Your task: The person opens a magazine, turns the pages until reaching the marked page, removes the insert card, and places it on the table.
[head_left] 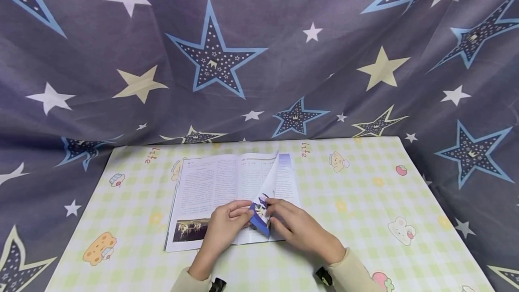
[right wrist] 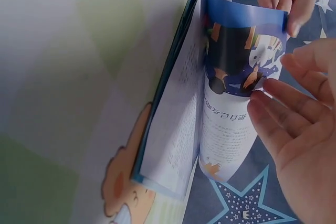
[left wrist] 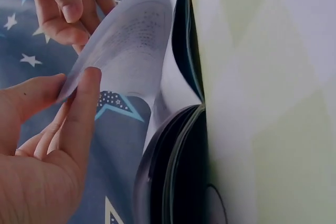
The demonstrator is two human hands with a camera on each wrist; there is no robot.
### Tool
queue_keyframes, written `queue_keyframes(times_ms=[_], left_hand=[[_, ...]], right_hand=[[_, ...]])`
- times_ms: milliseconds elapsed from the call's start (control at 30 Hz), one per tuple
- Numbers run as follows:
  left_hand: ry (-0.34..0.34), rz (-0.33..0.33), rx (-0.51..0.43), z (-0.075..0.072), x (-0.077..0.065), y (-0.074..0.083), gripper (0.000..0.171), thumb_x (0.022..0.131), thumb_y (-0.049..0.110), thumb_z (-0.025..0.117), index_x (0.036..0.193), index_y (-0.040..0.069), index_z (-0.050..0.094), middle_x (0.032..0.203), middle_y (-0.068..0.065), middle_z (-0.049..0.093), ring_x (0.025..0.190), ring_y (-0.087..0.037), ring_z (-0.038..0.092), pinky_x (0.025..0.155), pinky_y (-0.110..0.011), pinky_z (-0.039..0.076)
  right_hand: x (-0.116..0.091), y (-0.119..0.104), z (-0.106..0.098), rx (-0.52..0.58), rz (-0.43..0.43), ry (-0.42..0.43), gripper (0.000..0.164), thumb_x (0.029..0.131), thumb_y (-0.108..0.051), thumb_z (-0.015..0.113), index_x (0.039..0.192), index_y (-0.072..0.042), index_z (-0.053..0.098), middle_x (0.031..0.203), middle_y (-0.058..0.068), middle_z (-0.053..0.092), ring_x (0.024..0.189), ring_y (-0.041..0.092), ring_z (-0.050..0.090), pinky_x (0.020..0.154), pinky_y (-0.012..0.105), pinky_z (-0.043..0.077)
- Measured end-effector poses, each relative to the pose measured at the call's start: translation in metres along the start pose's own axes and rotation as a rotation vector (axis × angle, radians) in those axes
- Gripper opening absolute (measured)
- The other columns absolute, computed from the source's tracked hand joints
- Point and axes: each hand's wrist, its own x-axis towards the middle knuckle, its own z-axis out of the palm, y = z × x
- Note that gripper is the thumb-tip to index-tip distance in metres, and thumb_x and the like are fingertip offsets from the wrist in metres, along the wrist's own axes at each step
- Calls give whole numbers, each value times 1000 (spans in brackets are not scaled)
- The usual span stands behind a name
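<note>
An open magazine (head_left: 207, 188) lies on the table, its left page showing columns of text and a dark photo (head_left: 189, 230). One page (right wrist: 228, 124) is lifted off the right side and curls upward, with a blue illustration and print on its outer face. At the page's lower corner my left hand (head_left: 227, 224) pinches the edge between thumb and index finger, as the left wrist view shows. My right hand (head_left: 298, 229) is on the other side of that page; its fingers (right wrist: 275, 85) are extended and its fingertips touch or nearly touch the illustrated face.
A checked tablecloth (head_left: 357, 233) with cartoon prints covers the table under the magazine. Behind the table and at its sides hangs a dark curtain (head_left: 284, 71) patterned with stars. Black straps sit by both sleeves.
</note>
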Motion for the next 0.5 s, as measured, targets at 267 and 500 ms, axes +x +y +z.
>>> queue_keyframes(times_ms=[267, 500], left_hand=[[25, -39, -72, -5, -3, -1, 29, 90, 5, 75, 115, -7, 70, 96, -18, 74, 79, -26, 74, 72, -29, 61], [199, -112, -29, -39, -14, -5, 26, 89, 3, 75, 114, -3, 71, 94, -14, 75, 77, -22, 74, 72, -28, 61]], right_hand=[[-1, -1, 0, -12, 12, -2, 18, 100, -19, 63, 118, -16, 64, 139, 4, 57, 129, 18, 53, 105, 37, 48], [-3, 2, 3, -88, 15, -32, 34, 97, -25, 67, 128, -14, 62, 135, 6, 59, 125, 20, 56, 104, 37, 49]])
